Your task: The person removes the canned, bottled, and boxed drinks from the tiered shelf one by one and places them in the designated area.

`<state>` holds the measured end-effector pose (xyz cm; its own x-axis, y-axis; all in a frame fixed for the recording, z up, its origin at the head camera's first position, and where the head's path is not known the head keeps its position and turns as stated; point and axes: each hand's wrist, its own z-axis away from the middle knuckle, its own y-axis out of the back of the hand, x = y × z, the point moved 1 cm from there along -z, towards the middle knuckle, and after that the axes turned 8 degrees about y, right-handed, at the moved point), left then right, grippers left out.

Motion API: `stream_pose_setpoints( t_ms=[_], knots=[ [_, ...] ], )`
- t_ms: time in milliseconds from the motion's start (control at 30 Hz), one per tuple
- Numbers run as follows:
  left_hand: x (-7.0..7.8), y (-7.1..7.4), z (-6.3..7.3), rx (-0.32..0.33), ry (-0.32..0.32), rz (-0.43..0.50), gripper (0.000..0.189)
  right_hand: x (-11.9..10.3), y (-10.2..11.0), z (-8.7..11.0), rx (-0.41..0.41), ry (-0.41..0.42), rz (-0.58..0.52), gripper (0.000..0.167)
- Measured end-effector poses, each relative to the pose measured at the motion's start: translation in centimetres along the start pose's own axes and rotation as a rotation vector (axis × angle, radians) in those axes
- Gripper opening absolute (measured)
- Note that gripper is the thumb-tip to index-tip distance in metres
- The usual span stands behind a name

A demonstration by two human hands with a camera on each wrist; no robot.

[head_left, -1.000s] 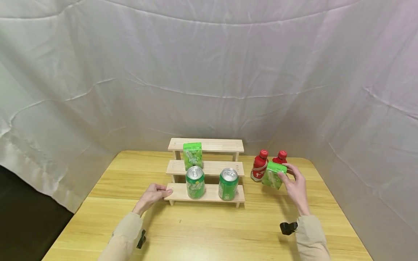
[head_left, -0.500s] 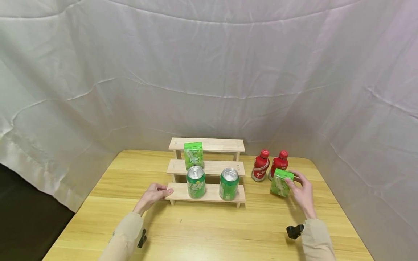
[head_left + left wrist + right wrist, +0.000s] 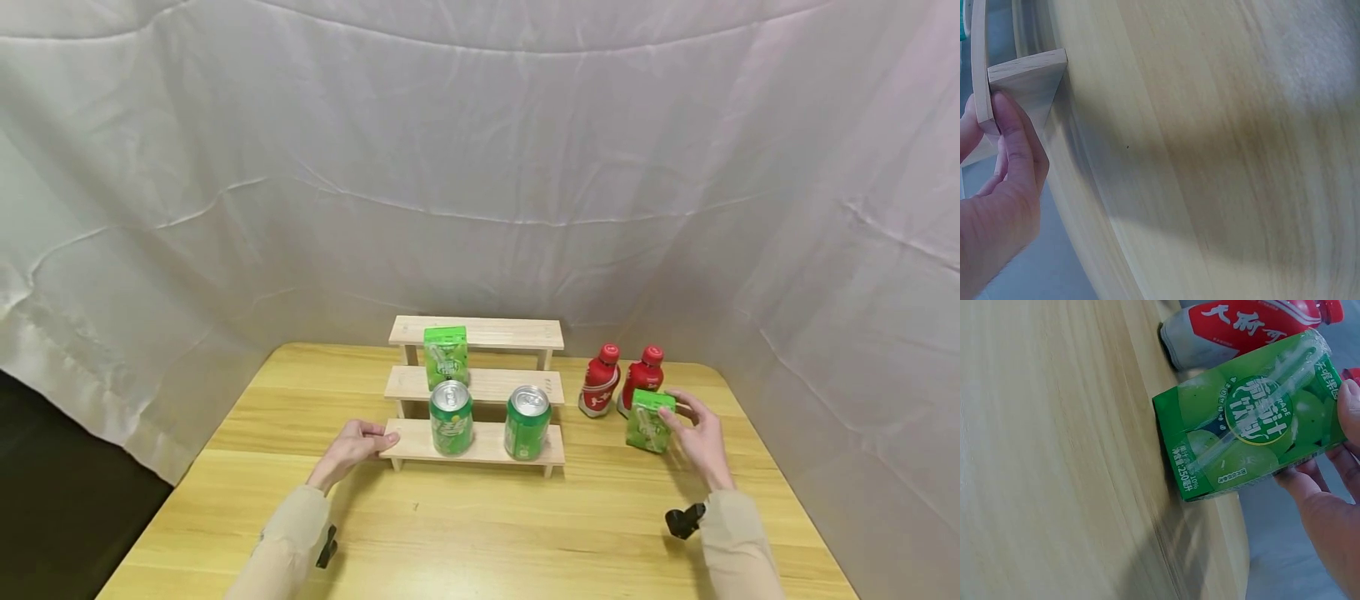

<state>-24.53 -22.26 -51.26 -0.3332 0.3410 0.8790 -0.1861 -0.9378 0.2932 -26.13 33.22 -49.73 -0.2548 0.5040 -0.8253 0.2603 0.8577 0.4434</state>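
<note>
My right hand grips a green juice box by its upper part, standing upright at the tabletop in front of two red bottles. In the right wrist view the grape-printed front of the juice box faces the camera, thumb on one side and fingers behind. With thumb and fingers my left hand pinches the left end of the lowest board of a three-step wooden rack. The left wrist view shows the board's end between thumb and fingers.
On the lowest step stand two green cans. A second green juice box stands on the middle step. Behind my right hand are the red bottles. Grey cloth hangs behind and beside the wooden table.
My right hand has moved the juice box right and down toward the front, away from the bottles, onto the tabletop. The left hand keeps its hold on the rack.
</note>
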Motion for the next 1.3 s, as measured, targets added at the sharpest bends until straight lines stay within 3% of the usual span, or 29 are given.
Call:
stream_pose_setpoints(
  t_ms=[300, 567, 833, 1133, 1300],
  knots=[
    [0.5, -0.1, 0.5, -0.001, -0.003, -0.029, 0.033, 0.4, 0.8, -0.9, -0.102, -0.034, -0.064, 0.055],
    [0.4, -0.1, 0.6, 0.005, -0.009, -0.025, 0.03, 0.7, 1.2, -1.1, -0.15, -0.13, -0.155, 0.064],
    [0.4, -0.2, 0.5, 0.011, -0.003, -0.024, 0.03, 0.8, 0.9, -0.7, -0.11, -0.123, -0.202, 0.063],
    [0.4, -0.1, 0.7, 0.017, -0.002, -0.034, 0.034, 0.3, 0.5, -1.3, -0.085, -0.17, -0.143, 0.061],
    [0.6, -0.2, 0.7, 0.02, -0.001, -0.041, 0.036, -0.6, 0.4, -1.9, -0.037, -0.141, -0.114, 0.063]
  ],
)
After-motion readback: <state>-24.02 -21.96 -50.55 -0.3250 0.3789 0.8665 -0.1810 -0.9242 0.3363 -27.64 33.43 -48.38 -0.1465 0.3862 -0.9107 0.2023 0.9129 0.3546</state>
